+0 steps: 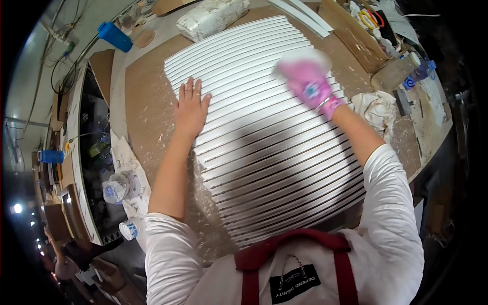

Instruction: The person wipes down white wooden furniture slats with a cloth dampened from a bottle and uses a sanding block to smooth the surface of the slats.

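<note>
Many long white slats (254, 107) lie side by side in a ribbed sheet on a brown board (147, 96). My bare left hand (190, 109) rests flat on their left ends, fingers spread. In a pink patterned glove, my right hand (307, 79) presses over the slats' upper right part. Beneath its fingers shows a whitish wad (325, 58) that looks like cloth; motion blurs both. A shadow falls across the nearer slats.
A white wrapped bundle (211, 18) and loose white strips (305, 15) lie at the far side. A crumpled rag (376, 109) and bottles (396, 71) stand right. On the left are a blue cup (114, 36), a plastic bottle (116, 189) and a white-lidded jar (129, 230).
</note>
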Demonstrator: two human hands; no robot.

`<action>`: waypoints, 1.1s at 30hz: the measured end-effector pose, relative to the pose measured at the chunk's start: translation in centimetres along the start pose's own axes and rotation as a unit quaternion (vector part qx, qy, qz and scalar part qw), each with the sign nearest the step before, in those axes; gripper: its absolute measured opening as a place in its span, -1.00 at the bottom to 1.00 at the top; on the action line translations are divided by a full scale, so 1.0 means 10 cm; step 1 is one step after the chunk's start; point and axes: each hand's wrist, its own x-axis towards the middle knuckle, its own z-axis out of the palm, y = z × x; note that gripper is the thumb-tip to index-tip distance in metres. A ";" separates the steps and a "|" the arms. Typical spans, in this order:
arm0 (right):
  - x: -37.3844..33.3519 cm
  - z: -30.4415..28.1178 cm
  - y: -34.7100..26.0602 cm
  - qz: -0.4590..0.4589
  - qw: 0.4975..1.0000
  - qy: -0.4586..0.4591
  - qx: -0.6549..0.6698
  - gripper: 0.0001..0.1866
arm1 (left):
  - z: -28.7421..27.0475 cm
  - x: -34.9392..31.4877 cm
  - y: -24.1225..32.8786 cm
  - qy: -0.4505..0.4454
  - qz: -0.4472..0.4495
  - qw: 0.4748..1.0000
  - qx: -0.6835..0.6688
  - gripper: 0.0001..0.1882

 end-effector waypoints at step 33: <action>0.81 0.35 -1.40 -0.113 0.991 -0.057 0.038 -0.71 | -0.20 -0.33 -0.17 0.138 -0.259 0.621 -0.727 -0.33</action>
